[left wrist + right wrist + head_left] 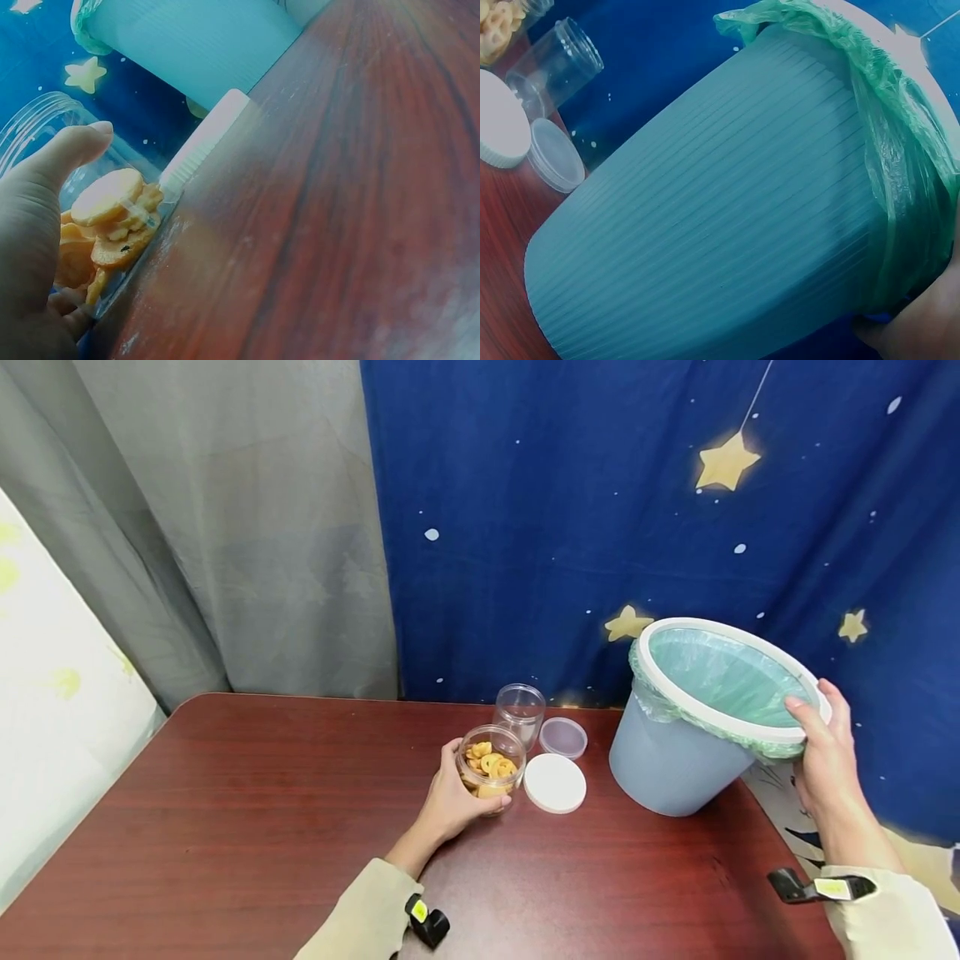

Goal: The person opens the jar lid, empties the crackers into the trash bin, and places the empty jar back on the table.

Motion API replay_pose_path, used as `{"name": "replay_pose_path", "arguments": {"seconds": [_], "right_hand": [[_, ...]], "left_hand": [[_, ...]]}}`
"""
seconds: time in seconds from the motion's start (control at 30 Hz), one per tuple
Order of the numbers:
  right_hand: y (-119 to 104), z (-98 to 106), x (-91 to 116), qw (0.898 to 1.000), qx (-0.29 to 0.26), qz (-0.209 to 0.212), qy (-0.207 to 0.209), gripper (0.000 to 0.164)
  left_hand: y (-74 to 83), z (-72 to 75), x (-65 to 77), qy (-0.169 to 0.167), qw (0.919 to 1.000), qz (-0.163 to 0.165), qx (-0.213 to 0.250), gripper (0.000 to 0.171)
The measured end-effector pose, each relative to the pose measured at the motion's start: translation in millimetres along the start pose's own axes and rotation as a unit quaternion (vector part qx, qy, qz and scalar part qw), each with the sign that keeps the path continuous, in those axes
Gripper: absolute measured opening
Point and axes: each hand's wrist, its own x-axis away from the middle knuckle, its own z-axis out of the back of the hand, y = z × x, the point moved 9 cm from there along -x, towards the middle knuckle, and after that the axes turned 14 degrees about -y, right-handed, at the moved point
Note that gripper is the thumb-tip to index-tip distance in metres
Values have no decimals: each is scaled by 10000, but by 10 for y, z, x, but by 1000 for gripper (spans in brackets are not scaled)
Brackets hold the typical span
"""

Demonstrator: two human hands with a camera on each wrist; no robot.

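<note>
My left hand (450, 795) grips a clear plastic jar (491, 766) from its left side, thumb around the front. Ring-shaped yellow snack pieces (109, 202) lie inside the jar, which has no lid on. At the right, my right hand (831, 760) holds the white rim (667, 681) of a blue trash can (667, 756), thumb over the rim and fingers outside. A green plastic bag (900, 150) lines the can and folds over its edge. The can stands at the table's right end.
Behind the held jar stands a second clear jar (520, 710), uncapped. A white screw lid (555, 783) and a translucent lid (563, 738) lie between the jars and the can. Blue starry curtain (510, 568) hangs along the back edge of the brown table (247, 810).
</note>
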Motion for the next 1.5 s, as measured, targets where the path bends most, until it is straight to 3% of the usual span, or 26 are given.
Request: {"name": "replay_pose_path", "arguments": {"seconds": [0.27,0.4,0.53,0.77,0.93,1.1,1.23,1.5], "right_hand": [[36,-32,-13,9999,-149,-38,-58,61],[29,-12,18,9999,-52,-82,-69,61],[21,1,60,9999,-24,-147,-18,63],[30,-88,88,9994,199,-284,-85,69],[53,-169,85,9986,308,-407,-143,76],[66,-221,82,9986,266,-430,-183,80],[71,-227,94,9983,355,-441,-118,79],[82,-214,103,9982,460,-395,-10,77]], "left_hand": [[102,91,15,222,9990,-255,294,116],[294,88,13,214,9974,-548,405,116],[586,69,-49,84,9966,-769,298,115],[1190,129,-306,-82,9941,-1042,-280,113],[1535,174,-506,-189,9905,-1173,-686,114],[1824,166,-679,-326,9856,-1271,-1066,114],[2033,98,-816,-540,9762,-1372,-1592,114],[2284,-5,-993,-713,9593,-1404,-2343,113]]}}
